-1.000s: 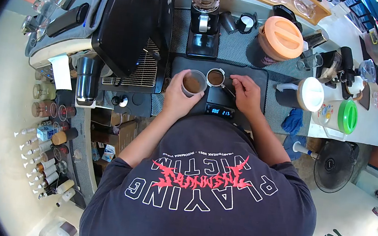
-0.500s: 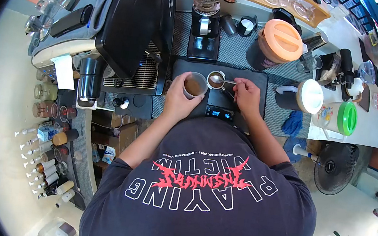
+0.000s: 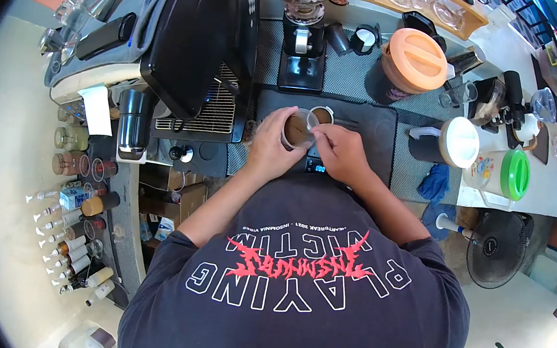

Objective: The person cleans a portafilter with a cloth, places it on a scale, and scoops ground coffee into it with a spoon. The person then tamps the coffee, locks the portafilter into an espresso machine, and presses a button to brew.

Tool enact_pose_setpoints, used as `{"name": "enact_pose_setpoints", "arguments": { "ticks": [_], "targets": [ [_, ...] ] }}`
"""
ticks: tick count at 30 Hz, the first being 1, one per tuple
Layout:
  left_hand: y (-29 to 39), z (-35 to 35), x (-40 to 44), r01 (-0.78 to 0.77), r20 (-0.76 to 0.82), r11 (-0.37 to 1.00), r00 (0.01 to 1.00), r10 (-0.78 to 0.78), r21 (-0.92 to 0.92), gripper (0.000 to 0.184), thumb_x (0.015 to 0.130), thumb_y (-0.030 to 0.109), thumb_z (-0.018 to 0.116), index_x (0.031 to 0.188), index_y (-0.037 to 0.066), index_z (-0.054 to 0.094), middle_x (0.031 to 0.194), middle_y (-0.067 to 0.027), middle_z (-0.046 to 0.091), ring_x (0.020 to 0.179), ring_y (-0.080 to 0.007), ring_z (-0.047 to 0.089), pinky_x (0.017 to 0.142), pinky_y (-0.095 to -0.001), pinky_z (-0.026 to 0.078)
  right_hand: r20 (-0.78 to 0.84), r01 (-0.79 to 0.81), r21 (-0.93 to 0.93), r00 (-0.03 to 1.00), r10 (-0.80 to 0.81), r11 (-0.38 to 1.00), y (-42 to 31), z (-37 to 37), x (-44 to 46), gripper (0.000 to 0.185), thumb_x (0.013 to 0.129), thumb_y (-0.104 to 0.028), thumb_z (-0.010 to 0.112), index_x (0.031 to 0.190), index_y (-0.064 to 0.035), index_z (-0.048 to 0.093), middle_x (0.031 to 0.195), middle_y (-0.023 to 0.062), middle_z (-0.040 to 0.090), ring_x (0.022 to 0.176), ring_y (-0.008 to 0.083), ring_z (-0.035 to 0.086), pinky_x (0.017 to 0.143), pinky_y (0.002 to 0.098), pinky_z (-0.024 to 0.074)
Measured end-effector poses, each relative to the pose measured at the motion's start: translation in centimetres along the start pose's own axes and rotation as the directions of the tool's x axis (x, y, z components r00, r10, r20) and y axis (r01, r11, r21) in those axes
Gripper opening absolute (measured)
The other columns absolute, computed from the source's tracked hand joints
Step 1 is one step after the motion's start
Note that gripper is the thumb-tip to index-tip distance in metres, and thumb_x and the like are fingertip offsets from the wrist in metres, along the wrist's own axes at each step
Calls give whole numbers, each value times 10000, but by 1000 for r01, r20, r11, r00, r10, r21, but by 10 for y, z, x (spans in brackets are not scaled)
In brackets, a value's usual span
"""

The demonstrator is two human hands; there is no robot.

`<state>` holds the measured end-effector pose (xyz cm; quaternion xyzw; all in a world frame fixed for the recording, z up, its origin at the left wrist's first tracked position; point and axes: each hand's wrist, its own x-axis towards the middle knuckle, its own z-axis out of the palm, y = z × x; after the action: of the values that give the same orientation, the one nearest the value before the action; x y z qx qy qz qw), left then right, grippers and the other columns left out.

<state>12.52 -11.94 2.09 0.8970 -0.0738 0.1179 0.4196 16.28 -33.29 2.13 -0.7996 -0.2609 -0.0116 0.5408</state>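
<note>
Tilted in my left hand (image 3: 273,146) is a clear plastic cup (image 3: 297,131) with brown powder in it. My right hand (image 3: 342,153) is closed at the cup's right rim; the spoon seen earlier is mostly hidden at the cup, so its bowl cannot be made out. Just behind the hands, a round metal portafilter (image 3: 322,114) with brown grounds lies over a small black scale (image 3: 316,167), whose lit display is partly covered by my right hand. Both sit on a dark mat (image 3: 377,127).
A coffee machine (image 3: 198,37) stands at the left, a grinder (image 3: 302,50) behind the mat. To the right are an orange-lidded pitcher (image 3: 416,61), a white-lidded jug (image 3: 459,141), a green-lidded jug (image 3: 517,174) and a blue cloth (image 3: 435,183). A fan (image 3: 494,249) stands lower right.
My right hand has moved left from the portafilter to the cup, taking the spoon away from the grounds. My left hand has shifted slightly right and tilted the cup.
</note>
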Motion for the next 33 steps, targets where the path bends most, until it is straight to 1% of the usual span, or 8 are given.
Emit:
{"name": "enact_pose_setpoints", "arguments": {
  "ticks": [2,5,8,14,20,23,29,33],
  "targets": [
    [0,-2,-2,7,-18,999,1000,-8,-45,807,787,185,970,1477,32,582,1419,-200,662,1291,-383,685,1107,-451,559,37,-292,94,956,289,952,-7,-2,-2,168,1046,-70,680,1146,9,790,906,181,768,792,319,749,760,371,591],
    [-1,-4,-6,-19,-63,995,998,13,-98,830,763,156,988,1478,33,587,1417,-190,668,1283,-378,696,1098,-444,570,48,-345,171,938,342,923,-17,-13,4,163,1047,-53,691,1162,-3,796,938,171,767,808,290,746,764,350,581],
    [-3,-1,-7,-28,-84,993,996,18,-117,846,746,140,999,1480,38,591,1419,-180,672,1306,-376,686,1112,-448,566,-12,114,64,994,-113,991,-9,-17,8,144,1045,-32,693,1143,-3,795,971,134,772,772,247,722,695,336,557],
    [-2,-1,-1,-126,-117,992,985,124,-6,837,750,148,1005,1476,46,603,1460,-180,667,1342,-363,670,1130,-452,555,-41,186,-86,981,-190,979,-27,-25,11,142,1033,-20,704,1141,-1,794,960,140,769,765,281,722,704,359,573],
    [-1,2,-2,-118,-127,991,986,110,-61,847,738,153,1012,1472,40,605,1441,-180,682,1329,-366,680,1130,-452,552,83,-419,234,908,411,877,-22,-7,0,157,1038,-19,677,1133,11,798,866,144,772,722,265,725,735,348,582],
    [0,1,-3,-93,-122,991,989,81,-95,846,733,150,1013,1469,43,609,1432,-181,685,1322,-368,684,1120,-454,558,69,-498,324,861,505,805,-21,-8,3,152,1040,-21,687,1140,11,798,910,144,777,756,217,722,725,328,570],
    [0,1,-4,-37,-107,992,994,25,-120,847,758,167,994,1493,52,590,1447,-194,664,1341,-384,660,1139,-464,550,-55,156,65,987,-153,986,-22,-19,11,180,1040,-12,682,1182,10,790,937,105,746,728,175,674,638,314,513],
    [0,0,-3,-86,-127,995,989,79,-52,846,753,166,1000,1486,52,595,1449,-186,666,1338,-378,665,1134,-462,552,-71,141,-15,987,-141,990,-31,-20,9,168,1024,7,686,1148,6,800,900,116,745,693,222,673,637,331,524]
  ]
}}
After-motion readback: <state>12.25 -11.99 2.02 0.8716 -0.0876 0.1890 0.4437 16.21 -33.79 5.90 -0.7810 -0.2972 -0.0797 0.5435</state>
